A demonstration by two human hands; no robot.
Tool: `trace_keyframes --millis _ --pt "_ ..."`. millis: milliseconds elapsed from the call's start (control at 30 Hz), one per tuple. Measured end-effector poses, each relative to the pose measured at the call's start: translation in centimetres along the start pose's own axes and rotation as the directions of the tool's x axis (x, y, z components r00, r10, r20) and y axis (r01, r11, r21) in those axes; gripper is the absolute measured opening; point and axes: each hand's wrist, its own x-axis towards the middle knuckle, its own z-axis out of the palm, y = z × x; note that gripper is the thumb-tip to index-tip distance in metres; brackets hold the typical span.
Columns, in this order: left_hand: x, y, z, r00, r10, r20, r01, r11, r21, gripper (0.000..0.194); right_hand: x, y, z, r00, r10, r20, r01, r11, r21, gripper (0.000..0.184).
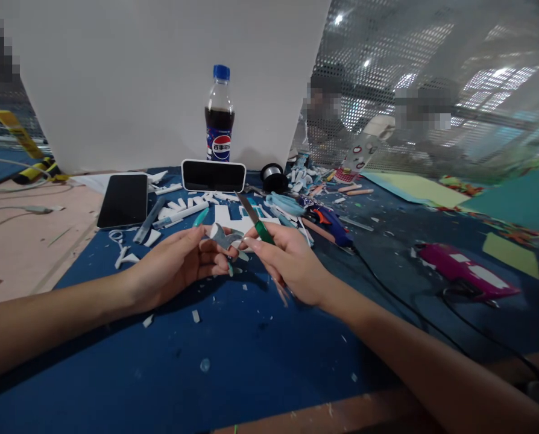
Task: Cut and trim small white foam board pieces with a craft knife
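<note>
My left hand [167,265] is closed, pinching a small curved grey-and-white piece [222,237] between thumb and fingers. My right hand [296,259] is wrapped round a green-handled craft knife [263,231], its long blade slanting up and away to the left. The right thumb and fingertips meet the near end of the grey-and-white piece. Both hands are raised a little above a blue mat [161,367]. Just behind them lies a white flat cut-out sheet [223,215], partly covered by the fingers.
Behind stand a cola bottle [220,120] and a phone in a white case [213,176]. A black tablet or phone [123,200] lies left. White offcuts [183,214], a wire spool [273,178], a blue glue gun [330,224] and a magenta corded tool [468,271] are spread about.
</note>
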Motion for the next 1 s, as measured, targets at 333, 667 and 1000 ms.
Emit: trace_keyframes --millis 333,667,1000 --pt "-0.2 -0.5 -0.2 0.985 0.175 0.007 -0.152 0.834 0.531 0.049 -0.4 0.4 0.5 0.994 0.056 0.097 -0.052 0.998 -0.039 0.015" --pt "-0.3 -0.2 -0.2 0.976 0.212 0.047 -0.166 0.589 0.791 0.038 -0.4 0.7 0.4 0.982 -0.013 0.189 0.047 0.983 -0.176 0.02" --pt "-0.6 -0.7 -1.1 0.95 0.252 0.182 -0.267 0.363 0.893 0.035 -0.3 0.3 0.8 0.98 0.037 0.196 0.007 0.977 -0.215 0.016"
